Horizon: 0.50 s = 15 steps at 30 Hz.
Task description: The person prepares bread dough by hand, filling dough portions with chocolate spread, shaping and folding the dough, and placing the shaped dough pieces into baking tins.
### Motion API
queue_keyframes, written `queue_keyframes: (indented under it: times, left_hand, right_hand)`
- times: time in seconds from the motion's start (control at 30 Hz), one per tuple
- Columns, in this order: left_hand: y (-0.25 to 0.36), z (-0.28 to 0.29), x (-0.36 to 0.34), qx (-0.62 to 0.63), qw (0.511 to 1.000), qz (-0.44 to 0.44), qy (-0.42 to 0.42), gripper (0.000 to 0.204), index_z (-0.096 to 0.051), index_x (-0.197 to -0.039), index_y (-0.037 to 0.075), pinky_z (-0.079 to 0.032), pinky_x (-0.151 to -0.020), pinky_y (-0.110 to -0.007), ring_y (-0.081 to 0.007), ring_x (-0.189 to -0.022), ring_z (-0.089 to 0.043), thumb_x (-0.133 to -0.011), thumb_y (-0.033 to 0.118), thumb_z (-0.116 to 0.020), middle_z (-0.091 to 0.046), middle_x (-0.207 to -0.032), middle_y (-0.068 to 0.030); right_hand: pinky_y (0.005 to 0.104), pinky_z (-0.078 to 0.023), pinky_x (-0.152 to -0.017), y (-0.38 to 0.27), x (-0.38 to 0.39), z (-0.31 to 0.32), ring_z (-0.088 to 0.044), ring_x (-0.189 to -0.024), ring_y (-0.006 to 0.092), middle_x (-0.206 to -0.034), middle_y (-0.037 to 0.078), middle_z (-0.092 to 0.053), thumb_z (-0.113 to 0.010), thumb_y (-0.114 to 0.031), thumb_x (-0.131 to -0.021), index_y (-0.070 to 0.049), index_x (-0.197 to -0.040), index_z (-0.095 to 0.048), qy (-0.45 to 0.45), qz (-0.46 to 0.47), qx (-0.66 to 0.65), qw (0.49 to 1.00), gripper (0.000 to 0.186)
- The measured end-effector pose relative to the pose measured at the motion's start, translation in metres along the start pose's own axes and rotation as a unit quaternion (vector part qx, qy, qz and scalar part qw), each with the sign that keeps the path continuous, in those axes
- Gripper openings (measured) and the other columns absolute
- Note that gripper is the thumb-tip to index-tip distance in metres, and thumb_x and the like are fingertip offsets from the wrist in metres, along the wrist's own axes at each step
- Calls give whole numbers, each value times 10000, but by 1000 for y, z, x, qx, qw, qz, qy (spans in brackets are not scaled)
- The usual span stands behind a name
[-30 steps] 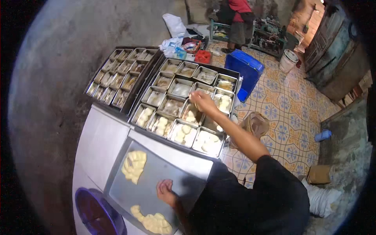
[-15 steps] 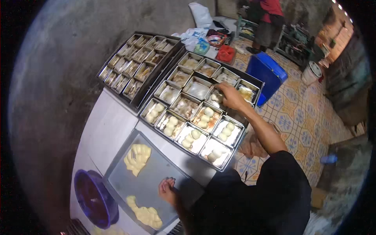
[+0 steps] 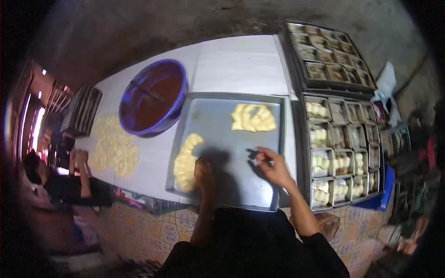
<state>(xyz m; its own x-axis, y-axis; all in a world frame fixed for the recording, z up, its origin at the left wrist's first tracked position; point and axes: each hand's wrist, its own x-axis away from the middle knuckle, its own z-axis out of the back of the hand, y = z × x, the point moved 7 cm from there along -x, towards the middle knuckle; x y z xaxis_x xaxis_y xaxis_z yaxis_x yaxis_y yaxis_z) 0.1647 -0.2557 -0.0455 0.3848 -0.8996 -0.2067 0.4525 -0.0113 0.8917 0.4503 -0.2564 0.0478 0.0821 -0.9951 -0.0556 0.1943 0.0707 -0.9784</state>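
Overall, a white table spanning the scene, with metal loaf tins to the right, a flat grey tray near the middle, and a purple basin beyond its left edge. On the tray, two masses of pale dough: a curved strip along the left side, long axis near to far, immediately left of the left hand; a broad clump at far right, long axis left to right, nearer the right hand. Left hand curled at the strip's right edge; impossible to tell whether gripping any. Right hand half open above the tray, nothing visible in hold. Compared with half a second ago: right hand back from the loaf tins, left hand closer to the strip, view swung leftward.
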Motion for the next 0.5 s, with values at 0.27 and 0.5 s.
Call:
queue_keyframes:
  times: [0.27,0.5]
  left_hand:
    - [27,54,-65,-141,966,-204,-74,543,-330,-1422,48,-364,-1043,-393,-342,-1255,-461,-896,27,-466,-452,-1381,-190]
    - [-41,15,-102,-222,942,-131,-213,780,-80,-1468,-33,-177,-1133,-507,-329,-1393,-268,-840,59,-532,-275,-1495,-225]
  right_hand:
    - [403,-441,-950,37,-124,-184,-551,-1102,362,-1178,195,-588,-607,-2,-696,-41,-1222,-569,-168,132,85,973,529]
    - [400,-468,-893,45,-155,-248,-583,-1035,377,-1096,166,-633,-645,-18,-668,-69,-1130,-616,-166,176,182,953,465]
